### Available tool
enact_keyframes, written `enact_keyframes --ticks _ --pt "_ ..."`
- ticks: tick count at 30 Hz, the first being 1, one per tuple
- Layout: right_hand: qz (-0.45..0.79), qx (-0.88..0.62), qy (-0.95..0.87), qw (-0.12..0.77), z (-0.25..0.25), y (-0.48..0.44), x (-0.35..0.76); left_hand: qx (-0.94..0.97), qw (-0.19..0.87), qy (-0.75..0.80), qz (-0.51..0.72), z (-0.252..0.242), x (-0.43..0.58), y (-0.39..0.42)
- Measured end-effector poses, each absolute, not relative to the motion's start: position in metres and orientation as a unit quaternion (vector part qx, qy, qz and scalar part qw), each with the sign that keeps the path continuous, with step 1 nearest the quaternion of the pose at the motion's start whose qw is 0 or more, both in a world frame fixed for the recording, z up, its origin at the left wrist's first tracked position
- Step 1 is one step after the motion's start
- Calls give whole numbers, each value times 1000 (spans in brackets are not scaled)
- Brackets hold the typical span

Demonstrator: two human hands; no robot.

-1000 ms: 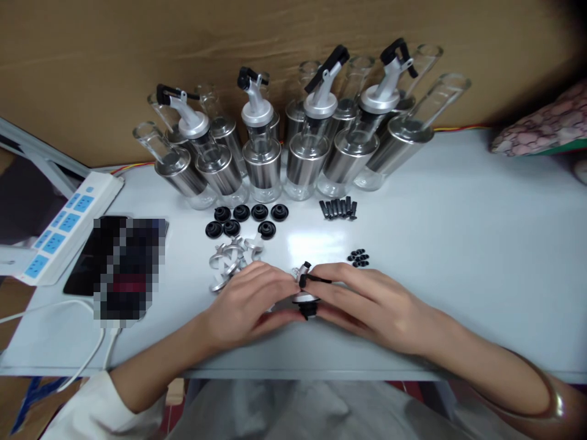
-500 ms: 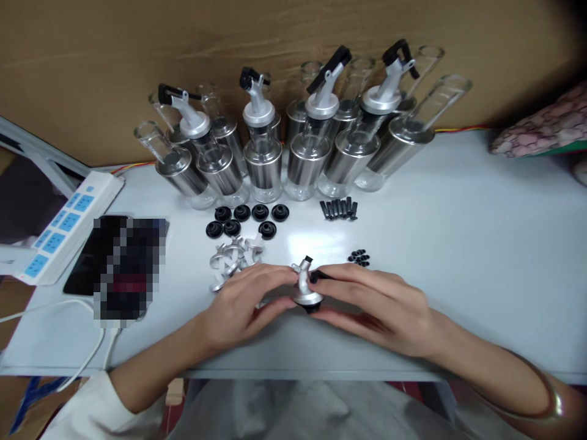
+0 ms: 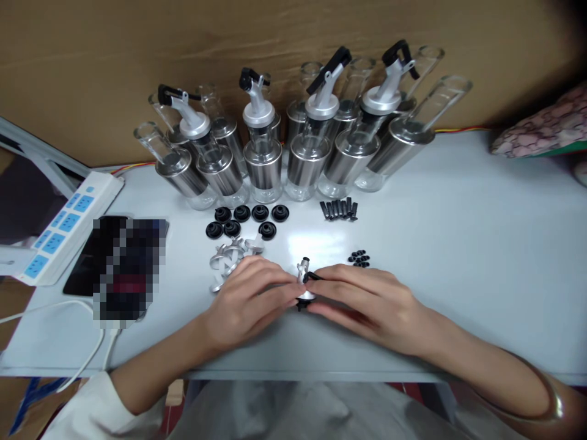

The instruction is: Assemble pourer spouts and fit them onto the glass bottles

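Note:
Between my two hands, near the table's front, is a silver pourer spout [image 3: 303, 278] with a black lever at its side and a black base below. My left hand [image 3: 250, 299] grips its left side with closed fingers. From the right, my right hand [image 3: 373, 305] pinches the spout and the black lever. Just left of my left hand lies a pile of silver spout bodies [image 3: 232, 247], partly hidden by it. Black round stoppers [image 3: 260, 212] sit in rows behind that pile. Beyond my right hand are small black caps [image 3: 359, 258] and a row of black levers [image 3: 338, 209].
Several glass bottles with steel sleeves [image 3: 263, 165] stand along the cardboard wall [image 3: 284, 30], some topped with pourers. At the left are a power strip [image 3: 68, 229], phones [image 3: 87, 263] and a white cable [image 3: 98, 342]. A patterned cloth item [image 3: 543, 125] lies at the far right.
The spout has turned and tilted a little between my hands. My left fingers have moved right and closed in over its body. The parts on the table have not moved.

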State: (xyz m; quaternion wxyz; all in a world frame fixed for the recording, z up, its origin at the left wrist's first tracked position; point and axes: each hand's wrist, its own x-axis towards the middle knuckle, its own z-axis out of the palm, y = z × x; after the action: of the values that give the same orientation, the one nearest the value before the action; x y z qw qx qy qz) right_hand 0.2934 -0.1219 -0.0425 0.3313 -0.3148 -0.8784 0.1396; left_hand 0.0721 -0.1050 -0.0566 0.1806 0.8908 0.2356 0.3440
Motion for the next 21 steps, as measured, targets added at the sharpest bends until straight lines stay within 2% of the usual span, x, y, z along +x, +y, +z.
enact_keyframes --ticks 9,21 --pt "213 -313 -863 333 -46 -124 291 864 220 264 367 -53 74 -114" --pt "210 -320 -852 357 -52 -127 291 865 253 234 365 -60 73 -111"
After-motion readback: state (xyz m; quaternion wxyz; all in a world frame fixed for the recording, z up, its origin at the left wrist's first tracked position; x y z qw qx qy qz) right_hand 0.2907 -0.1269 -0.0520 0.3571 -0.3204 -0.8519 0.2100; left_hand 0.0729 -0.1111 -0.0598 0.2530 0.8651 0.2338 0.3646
